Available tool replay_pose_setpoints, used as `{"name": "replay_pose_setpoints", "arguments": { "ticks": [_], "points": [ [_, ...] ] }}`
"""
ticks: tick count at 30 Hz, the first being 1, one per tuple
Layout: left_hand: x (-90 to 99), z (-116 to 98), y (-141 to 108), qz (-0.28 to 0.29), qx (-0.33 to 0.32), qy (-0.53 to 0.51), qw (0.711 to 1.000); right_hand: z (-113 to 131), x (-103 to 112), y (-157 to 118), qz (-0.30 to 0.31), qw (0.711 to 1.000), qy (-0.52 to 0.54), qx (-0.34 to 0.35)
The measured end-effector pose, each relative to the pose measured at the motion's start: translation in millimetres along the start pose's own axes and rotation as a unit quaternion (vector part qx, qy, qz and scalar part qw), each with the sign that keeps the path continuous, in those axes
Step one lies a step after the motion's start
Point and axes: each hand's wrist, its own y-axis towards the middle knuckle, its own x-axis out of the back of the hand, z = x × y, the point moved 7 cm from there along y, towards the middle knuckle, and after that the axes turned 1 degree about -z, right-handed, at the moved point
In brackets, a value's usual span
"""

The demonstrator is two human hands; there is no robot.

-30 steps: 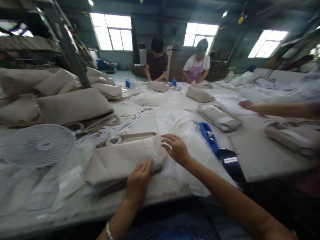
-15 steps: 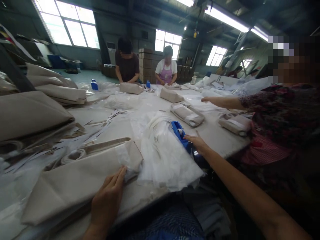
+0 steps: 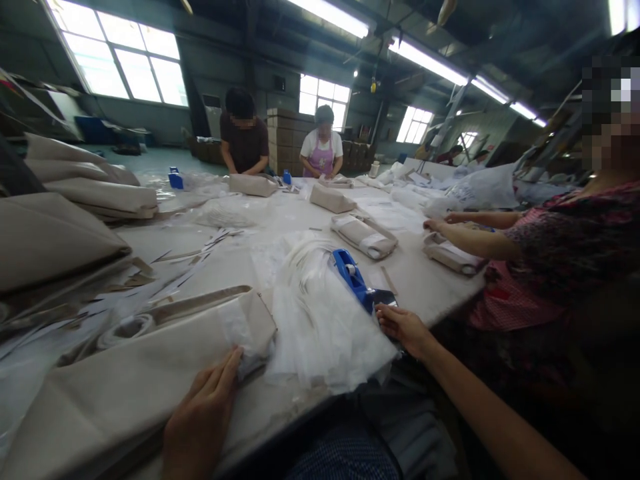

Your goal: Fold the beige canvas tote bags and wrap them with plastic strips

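My left hand (image 3: 203,407) lies on the near side of a folded beige fabric bag (image 3: 145,357), its fingers stretched out and pressed against the cloth beside a clear patch near the bag's right end. A rolled strap (image 3: 133,328) shows at the bag's upper edge. To the right, my right hand (image 3: 407,333) is pinched at the near, dark end of a blue tape dispenser (image 3: 350,273). What lies between those fingertips is too small to make out. Between the hands a fanned stack of thin white plastic bags (image 3: 320,320) reaches the table's front edge.
Large beige bags (image 3: 55,233) are heaped at the left, near scattered paper strips (image 3: 200,257). Another folded bag (image 3: 364,235) lies beyond the dispenser. A co-worker (image 3: 565,233) at the right handles a bag (image 3: 450,253); two people (image 3: 245,143) work across the table (image 3: 285,217).
My right hand has moved from the dispenser's middle to its near end. The view has shifted slightly. The co-worker at the right now has both hands over a bag.
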Motion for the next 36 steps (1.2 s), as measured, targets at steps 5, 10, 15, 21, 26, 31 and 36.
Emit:
{"name": "replay_pose_setpoints", "arguments": {
  "ticks": [5,10,15,21,26,31,36],
  "points": [
    [1.9,-1,2,-0.004,-0.013,-0.013,1.000,1,2,21,-0.030,0.990,-0.115,0.071],
    [6.1,-1,4,-0.013,-0.007,-0.015,1.000,16,15,18,-0.047,0.948,-0.268,0.163],
    [7.5,-2,4,-0.016,0.008,-0.058,0.998,39,27,-12,-0.059,0.883,-0.373,0.280],
    [2.2,-1,2,0.005,0.021,-0.053,0.998,96,-58,-59,0.105,0.699,-0.494,0.507],
    [2.6,-3,3,0.009,0.035,-0.034,0.999,103,-181,-83,0.291,0.615,-0.483,0.552],
    [6.1,-5,6,0.002,0.041,-0.047,0.998,91,-300,-93,0.412,0.523,-0.462,0.586],
    [5.1,-5,3,-0.013,0.044,-0.049,0.998,73,-384,-79,0.455,0.426,-0.533,0.573]
  ]
}}
